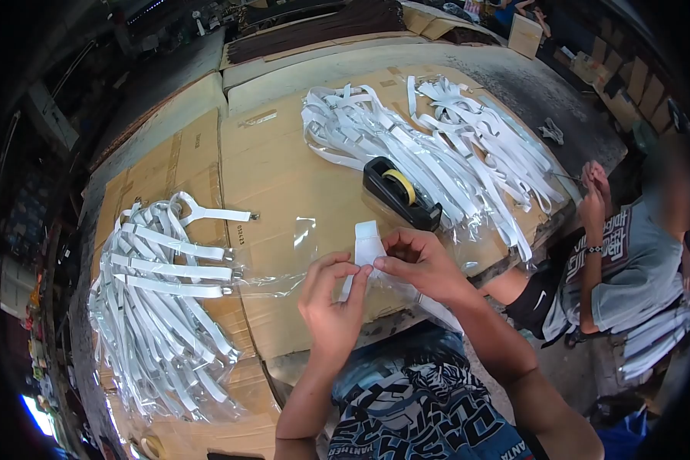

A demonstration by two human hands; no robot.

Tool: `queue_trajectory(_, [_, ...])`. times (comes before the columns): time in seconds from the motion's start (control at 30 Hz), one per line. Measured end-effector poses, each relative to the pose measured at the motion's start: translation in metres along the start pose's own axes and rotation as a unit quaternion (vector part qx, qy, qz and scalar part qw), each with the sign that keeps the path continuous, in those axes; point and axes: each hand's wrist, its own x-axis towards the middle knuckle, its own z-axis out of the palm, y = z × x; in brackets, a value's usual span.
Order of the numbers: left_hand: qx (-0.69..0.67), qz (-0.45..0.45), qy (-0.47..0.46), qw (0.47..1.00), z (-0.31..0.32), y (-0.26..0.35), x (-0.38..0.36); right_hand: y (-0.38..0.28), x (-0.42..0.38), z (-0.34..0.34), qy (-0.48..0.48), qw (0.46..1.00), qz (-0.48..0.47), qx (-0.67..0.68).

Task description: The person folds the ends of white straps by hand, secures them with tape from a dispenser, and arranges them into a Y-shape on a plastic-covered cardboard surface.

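Near the table's front edge, my left hand [333, 295] pinches the lower part of a white strap [368, 244] between thumb and forefinger. My right hand [422, 264] grips the same strap from the right side, its thumb close to my left thumb. The strap's wide end stands up above both hands, and more of it hangs below them toward my lap. Just beyond my right hand is a black tape dispenser [395, 192] with a yellow roll. A piece of clear plastic [305, 234] lies beyond my left hand.
Bundled white straps in plastic [157, 307] lie at the left on cardboard [264, 184]. Two more strap piles [383, 138] [483, 142] lie at the back right. At the right sits another person [629, 268], hands raised near the table edge, with more straps [659, 337] beside them.
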Motion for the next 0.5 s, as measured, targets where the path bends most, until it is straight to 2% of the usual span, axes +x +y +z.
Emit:
queue_trajectory(0.07, [0.062, 0.041, 0.041, 0.996, 0.006, 0.007, -0.003, 0.004, 0.002, 0.001, 0.013, 1.000, 0.012, 0.013])
queue_trajectory(0.5, [0.053, 0.030, 0.119, 0.991, 0.046, -0.019, -0.025, 0.030, 0.006, -0.002, 0.036, 0.999, 0.006, 0.036])
